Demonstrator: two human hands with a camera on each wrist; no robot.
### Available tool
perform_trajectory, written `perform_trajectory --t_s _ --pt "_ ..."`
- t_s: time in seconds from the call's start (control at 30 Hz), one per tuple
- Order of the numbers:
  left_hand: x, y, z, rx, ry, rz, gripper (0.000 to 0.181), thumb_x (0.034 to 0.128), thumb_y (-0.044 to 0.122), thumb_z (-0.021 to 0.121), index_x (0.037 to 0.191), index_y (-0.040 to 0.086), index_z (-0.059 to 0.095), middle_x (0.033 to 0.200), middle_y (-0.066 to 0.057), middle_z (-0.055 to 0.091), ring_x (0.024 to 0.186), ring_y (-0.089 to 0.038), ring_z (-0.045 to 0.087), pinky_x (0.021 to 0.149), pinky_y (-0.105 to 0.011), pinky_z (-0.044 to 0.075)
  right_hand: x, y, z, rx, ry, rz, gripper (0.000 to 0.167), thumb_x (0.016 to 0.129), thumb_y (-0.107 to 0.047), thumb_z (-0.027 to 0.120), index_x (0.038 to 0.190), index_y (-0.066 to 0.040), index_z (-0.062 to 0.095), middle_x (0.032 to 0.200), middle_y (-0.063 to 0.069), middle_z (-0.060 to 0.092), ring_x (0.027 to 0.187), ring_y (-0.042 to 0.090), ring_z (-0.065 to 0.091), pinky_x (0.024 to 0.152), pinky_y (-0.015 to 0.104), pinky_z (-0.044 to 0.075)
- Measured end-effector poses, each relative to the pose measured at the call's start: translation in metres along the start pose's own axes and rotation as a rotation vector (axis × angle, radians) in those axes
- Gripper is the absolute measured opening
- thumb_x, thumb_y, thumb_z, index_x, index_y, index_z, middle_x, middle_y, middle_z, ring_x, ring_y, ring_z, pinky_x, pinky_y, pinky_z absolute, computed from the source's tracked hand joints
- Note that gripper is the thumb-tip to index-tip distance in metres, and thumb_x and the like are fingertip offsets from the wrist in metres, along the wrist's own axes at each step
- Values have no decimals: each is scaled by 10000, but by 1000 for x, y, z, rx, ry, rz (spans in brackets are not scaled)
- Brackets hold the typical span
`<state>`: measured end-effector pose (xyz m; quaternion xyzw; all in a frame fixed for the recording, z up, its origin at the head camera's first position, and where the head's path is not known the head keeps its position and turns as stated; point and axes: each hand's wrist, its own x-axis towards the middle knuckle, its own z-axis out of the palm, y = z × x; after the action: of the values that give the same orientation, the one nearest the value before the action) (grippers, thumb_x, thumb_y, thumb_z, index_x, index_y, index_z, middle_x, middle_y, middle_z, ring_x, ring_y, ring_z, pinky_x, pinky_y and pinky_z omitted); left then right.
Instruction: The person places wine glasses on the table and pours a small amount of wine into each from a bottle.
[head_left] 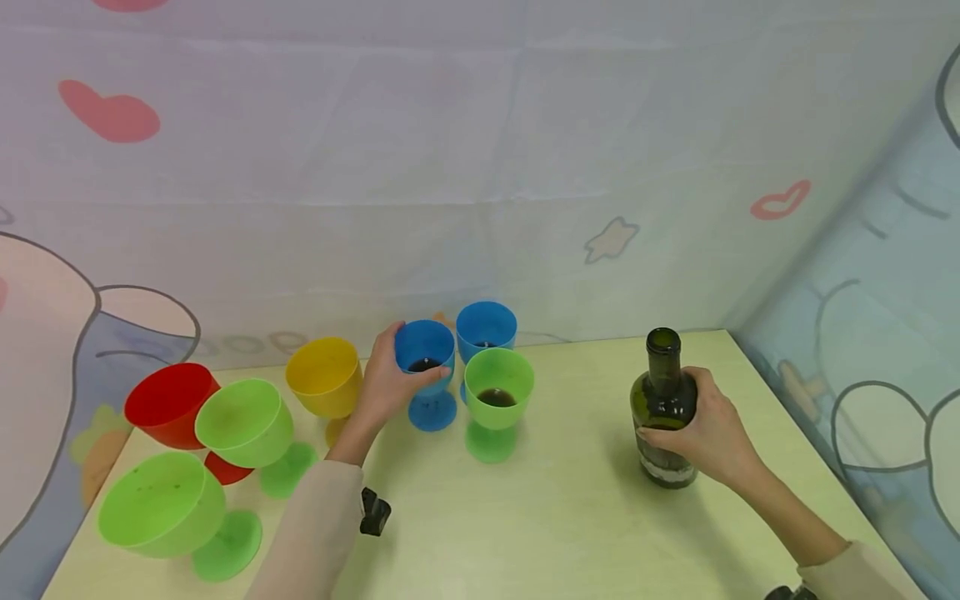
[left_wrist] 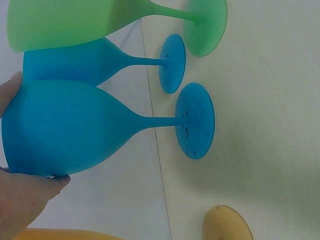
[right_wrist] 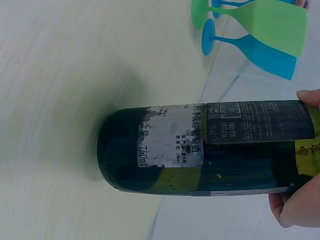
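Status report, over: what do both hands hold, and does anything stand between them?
Left hand grips blue goblet, dark liquid inside. Right hand grips bottle, upright. Green goblet, second blue goblet between hands, possibly in the way.

Four cups (head_left: 243,425) are standing on the table's (head_left: 570,517) left side. Three cups with drink (head_left: 497,397) inside (head_left: 498,421) are huddling near the middle back edge. Nearer the right edge, a bottle (head_left: 663,387) is pointing up.

- Soft, dim light; wall (head_left: 450,167) pinkish towards eleven o'clock.
- Small glints on the bottle (head_left: 660,403).
- Right wrist view: diffuse shadow beside its base, ten o'clock.
- Wrist views slightly hazy.
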<state>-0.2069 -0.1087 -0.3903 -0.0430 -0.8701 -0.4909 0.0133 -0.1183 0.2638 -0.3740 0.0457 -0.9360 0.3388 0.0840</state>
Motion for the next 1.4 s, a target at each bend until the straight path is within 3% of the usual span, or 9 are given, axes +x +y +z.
perform_trajectory --t_s 0.37,0.6,0.8,1.07,1.4 --pt "14 2 4 -5 37 -40 903 770 323 732 1446 100 178 1431 -184 168 1264 -362 266 999 -535 299 -1 1 0 17 -6 4 860 665 -230 811 1261 93 281 1085 279 511 937 411 546 738 529 463" --pt "17 1 4 -63 56 -17 964 783 299 725 1462 93 73 1498 -142 116 1342 -336 171 1037 -536 222 -1 2 0 16 -1 -2 845 665 -226 808 1254 87 290 1078 268 518 933 406 548 739 528 462" --pt "16 1 4 -56 58 -31 969 788 317 718 1464 98 59 1506 -127 118 1351 -336 157 1042 -534 212 -1 2 -1 17 -2 1 850 668 -232 808 1256 90 285 1086 269 513 940 408 544 743 529 457" --pt "7 2 -2 -58 95 -1 966 764 356 732 1463 118 109 1497 -86 178 1352 -274 183 1052 -505 216 -1 4 -3 28 -15 19 865 680 -231 803 1277 88 263 1121 282 491 979 427 526 771 548 443" --pt "-18 8 -17 -52 83 37 867 786 326 716 1445 96 201 1475 -124 207 1328 -317 208 1032 -531 241 -1 4 -3 20 -11 12 858 683 -233 801 1271 90 267 1115 282 489 973 432 525 764 552 442"
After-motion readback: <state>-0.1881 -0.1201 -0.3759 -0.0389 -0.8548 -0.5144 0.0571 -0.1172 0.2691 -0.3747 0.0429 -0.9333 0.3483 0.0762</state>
